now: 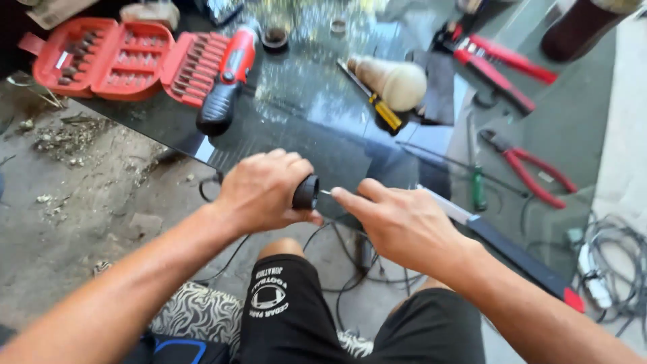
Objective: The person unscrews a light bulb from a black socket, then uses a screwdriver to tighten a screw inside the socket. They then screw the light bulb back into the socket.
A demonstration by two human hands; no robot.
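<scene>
Gripping hand: the left hand (266, 189) was clenched around a black-handled driver (306, 192), only the round butt of the handle showing past the thumb.
Tool axis: the driver's long axis ran sideways, from the left fist toward the right hand, with a short bright metal tip (326, 193) projecting at the gap between the two.
Meeting hand: the right hand (404, 226) was pinched, forefinger and thumb closed at the end of that tip; whether a small part sat between the fingertips could not be told.
Nearer hand: both touched the tool; the left carried its weight, the right only met its point.
Just beyond the right hand: a long flat blade with a red end (512, 253) and a green-handled screwdriver (478, 189) lay on the dark glass table (323, 114).
Farther right: red-handled pliers (532, 168).
Beyond the left hand: a red-and-black power screwdriver (226, 81).
Farthest left: an open red bit case (114, 57).
</scene>
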